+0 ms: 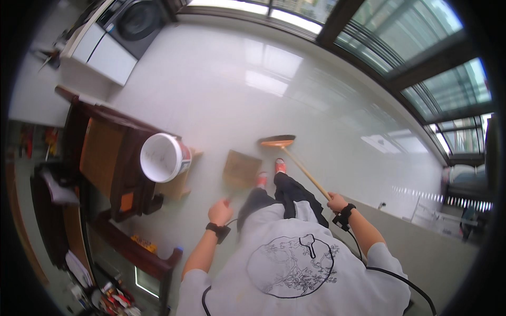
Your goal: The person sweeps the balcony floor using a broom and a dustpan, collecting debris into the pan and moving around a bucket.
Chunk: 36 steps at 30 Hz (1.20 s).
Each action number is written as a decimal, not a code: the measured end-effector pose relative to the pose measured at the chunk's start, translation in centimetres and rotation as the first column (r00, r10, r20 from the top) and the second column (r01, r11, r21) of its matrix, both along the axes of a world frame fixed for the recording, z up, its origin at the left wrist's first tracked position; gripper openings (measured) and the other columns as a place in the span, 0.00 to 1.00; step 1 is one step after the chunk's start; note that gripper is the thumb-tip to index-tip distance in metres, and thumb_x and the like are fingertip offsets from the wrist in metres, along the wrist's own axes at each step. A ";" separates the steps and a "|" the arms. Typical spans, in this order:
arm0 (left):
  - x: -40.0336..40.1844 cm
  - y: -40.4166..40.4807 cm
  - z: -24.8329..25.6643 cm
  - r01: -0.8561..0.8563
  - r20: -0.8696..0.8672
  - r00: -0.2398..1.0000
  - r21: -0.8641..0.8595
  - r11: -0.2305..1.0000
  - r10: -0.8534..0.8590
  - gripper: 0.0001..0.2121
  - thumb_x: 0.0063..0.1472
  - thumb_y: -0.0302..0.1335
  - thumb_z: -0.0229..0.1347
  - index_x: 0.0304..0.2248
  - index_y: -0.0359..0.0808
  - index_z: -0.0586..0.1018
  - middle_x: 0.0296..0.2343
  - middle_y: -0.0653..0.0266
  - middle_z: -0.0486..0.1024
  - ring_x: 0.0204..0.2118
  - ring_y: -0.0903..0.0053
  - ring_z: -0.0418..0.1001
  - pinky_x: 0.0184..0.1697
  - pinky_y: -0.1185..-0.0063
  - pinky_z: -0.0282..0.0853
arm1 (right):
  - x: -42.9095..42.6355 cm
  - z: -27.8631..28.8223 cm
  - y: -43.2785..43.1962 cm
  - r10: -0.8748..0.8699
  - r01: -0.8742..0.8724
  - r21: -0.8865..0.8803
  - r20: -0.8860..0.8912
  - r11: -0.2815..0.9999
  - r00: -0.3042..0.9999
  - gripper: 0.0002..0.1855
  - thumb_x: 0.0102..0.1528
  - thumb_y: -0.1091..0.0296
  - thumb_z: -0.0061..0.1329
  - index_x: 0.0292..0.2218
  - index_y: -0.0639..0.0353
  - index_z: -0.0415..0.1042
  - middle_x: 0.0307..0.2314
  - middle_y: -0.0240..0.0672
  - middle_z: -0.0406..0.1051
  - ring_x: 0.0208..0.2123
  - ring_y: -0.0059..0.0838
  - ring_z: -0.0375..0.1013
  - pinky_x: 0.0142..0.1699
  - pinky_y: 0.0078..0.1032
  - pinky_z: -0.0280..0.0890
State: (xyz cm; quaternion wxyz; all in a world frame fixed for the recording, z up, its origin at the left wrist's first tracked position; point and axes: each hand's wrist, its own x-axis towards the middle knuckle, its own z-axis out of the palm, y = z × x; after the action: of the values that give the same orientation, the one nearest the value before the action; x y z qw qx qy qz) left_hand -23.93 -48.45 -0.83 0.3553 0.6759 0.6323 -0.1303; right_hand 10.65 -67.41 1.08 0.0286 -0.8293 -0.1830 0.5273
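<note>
My right hand [337,203] is closed around the wooden handle of a push broom [278,141]. The broom's orange head with dark bristles rests on the pale floor, just ahead of my red shoes [280,166]. A brownish dustpan [241,169] lies left of my feet, its outline blurred. Close behind it is my left hand [220,212], its fingers curled towards a thin, blurred shape that looks like the dustpan's handle; whether they grip it is not clear. Both wrists wear black bands with small devices and cables.
A white plastic bucket [160,158] stands at the left beside dark wooden furniture [104,154]. A washing machine [136,23] and white cabinet [112,55] are at the upper left. Large framed windows [399,35] line the upper right. A low wall [395,233] runs along my right side.
</note>
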 end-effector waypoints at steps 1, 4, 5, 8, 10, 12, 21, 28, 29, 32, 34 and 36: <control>-0.1 0.6 0.2 0.041 0.013 0.999 -0.004 0.999 -0.041 0.10 0.35 0.30 0.48 0.24 0.40 0.71 0.19 0.57 0.69 0.26 0.63 0.66 0.28 0.73 0.62 | -0.6 0.9 -0.5 -0.152 0.154 0.009 -0.117 0.988 0.981 0.09 0.37 0.76 0.35 0.26 0.59 0.58 0.09 0.31 0.56 0.07 0.21 0.55 0.10 0.18 0.51; -0.4 1.9 0.8 0.095 0.007 0.995 -0.023 0.995 -0.095 0.09 0.37 0.30 0.46 0.23 0.38 0.71 0.20 0.57 0.69 0.26 0.63 0.66 0.29 0.73 0.61 | -1.5 2.4 -2.2 -0.438 0.460 -0.013 -0.333 0.888 0.835 0.05 0.39 0.75 0.36 0.24 0.59 0.58 0.09 0.26 0.53 0.07 0.16 0.51 0.09 0.15 0.47; -0.4 1.8 0.6 0.121 0.014 0.993 -0.020 0.992 -0.121 0.09 0.37 0.30 0.46 0.23 0.38 0.71 0.20 0.57 0.69 0.26 0.63 0.66 0.29 0.73 0.61 | -1.6 2.7 -2.8 -0.532 0.575 -0.042 -0.439 0.817 0.724 0.04 0.40 0.75 0.37 0.23 0.59 0.58 0.09 0.24 0.51 0.07 0.14 0.49 0.09 0.13 0.44; -0.7 1.7 -0.1 0.103 -0.006 0.995 -0.036 0.994 -0.103 0.10 0.36 0.30 0.48 0.23 0.37 0.71 0.21 0.55 0.69 0.27 0.63 0.66 0.31 0.74 0.61 | -1.9 3.1 -4.2 -0.628 0.704 -0.032 -0.484 0.709 0.610 0.02 0.41 0.74 0.37 0.22 0.58 0.57 0.09 0.23 0.49 0.07 0.12 0.47 0.09 0.12 0.41; -0.8 1.4 -0.7 0.108 -0.020 0.994 -0.028 0.994 -0.108 0.10 0.36 0.30 0.48 0.23 0.37 0.71 0.22 0.55 0.69 0.27 0.63 0.66 0.31 0.73 0.61 | -1.9 2.9 -4.2 -0.643 0.738 0.026 -0.472 0.674 0.603 0.03 0.41 0.74 0.37 0.22 0.57 0.57 0.09 0.22 0.49 0.07 0.11 0.47 0.09 0.11 0.41; -1.0 1.2 -1.6 0.095 -0.036 0.995 -0.028 0.995 -0.096 0.10 0.36 0.30 0.48 0.23 0.38 0.71 0.22 0.56 0.69 0.28 0.63 0.66 0.31 0.73 0.61 | -1.5 2.1 -3.8 -0.649 0.756 0.128 -0.433 0.642 0.625 0.03 0.41 0.73 0.38 0.22 0.56 0.56 0.09 0.22 0.49 0.07 0.11 0.46 0.09 0.11 0.41; -1.8 1.4 -2.9 0.048 -0.062 0.997 -0.026 0.998 -0.050 0.11 0.35 0.32 0.48 0.23 0.39 0.72 0.18 0.57 0.70 0.25 0.66 0.68 0.29 0.76 0.62 | 3.6 -9.1 -1.1 -0.523 0.504 0.165 0.107 0.848 0.845 0.11 0.39 0.66 0.38 0.21 0.66 0.63 0.14 0.42 0.64 0.14 0.32 0.65 0.19 0.25 0.61; -1.8 2.2 -2.4 -0.022 -0.021 1.000 -0.061 0.998 0.021 0.10 0.35 0.28 0.47 0.23 0.37 0.72 0.13 0.60 0.69 0.16 0.77 0.69 0.22 0.82 0.63 | -3.0 -8.8 -9.6 -0.211 0.230 -0.032 0.289 0.973 0.934 0.13 0.39 0.74 0.36 0.31 0.67 0.60 0.29 0.52 0.62 0.35 0.45 0.61 0.37 0.31 0.59; -1.7 2.5 -2.0 -0.012 -0.017 1.000 -0.067 0.998 0.011 0.10 0.35 0.28 0.47 0.23 0.37 0.72 0.13 0.60 0.69 0.16 0.77 0.69 0.22 0.82 0.63 | -5.0 -8.0 -11.9 -0.223 0.239 -0.023 0.286 0.971 0.932 0.14 0.39 0.75 0.36 0.31 0.67 0.59 0.29 0.53 0.61 0.35 0.46 0.61 0.37 0.32 0.58; -1.6 2.9 -1.5 -0.131 0.063 0.989 -0.090 0.987 0.137 0.08 0.37 0.25 0.48 0.22 0.33 0.71 0.14 0.61 0.69 0.13 0.79 0.68 0.15 0.84 0.61 | -9.6 -5.6 -17.7 -0.171 0.185 -0.035 0.249 0.982 0.953 0.14 0.37 0.74 0.36 0.30 0.65 0.58 0.25 0.52 0.63 0.28 0.45 0.64 0.31 0.32 0.60; -0.8 3.0 -0.9 -0.126 0.050 0.990 -0.094 0.988 0.131 0.08 0.37 0.24 0.49 0.22 0.32 0.71 0.15 0.62 0.69 0.13 0.80 0.68 0.14 0.84 0.61 | -10.8 -4.4 -19.9 -0.178 0.186 -0.014 0.233 0.982 0.956 0.13 0.37 0.74 0.37 0.30 0.65 0.58 0.22 0.50 0.64 0.24 0.43 0.66 0.27 0.32 0.62; -1.2 3.2 -1.5 -0.137 0.075 0.986 -0.113 0.984 0.146 0.08 0.37 0.24 0.49 0.22 0.32 0.71 0.15 0.62 0.69 0.13 0.80 0.68 0.14 0.84 0.61 | -10.8 -2.2 -21.4 -0.381 0.381 0.011 -0.023 0.924 0.924 0.11 0.38 0.72 0.40 0.28 0.64 0.58 0.13 0.38 0.62 0.11 0.29 0.62 0.14 0.24 0.57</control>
State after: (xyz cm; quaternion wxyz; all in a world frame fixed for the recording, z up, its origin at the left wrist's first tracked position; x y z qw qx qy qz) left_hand -25.17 -45.21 -2.33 0.4254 0.6141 0.6555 -0.1103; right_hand -0.12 -88.85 -1.12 0.1387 -0.8434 -0.0221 0.5187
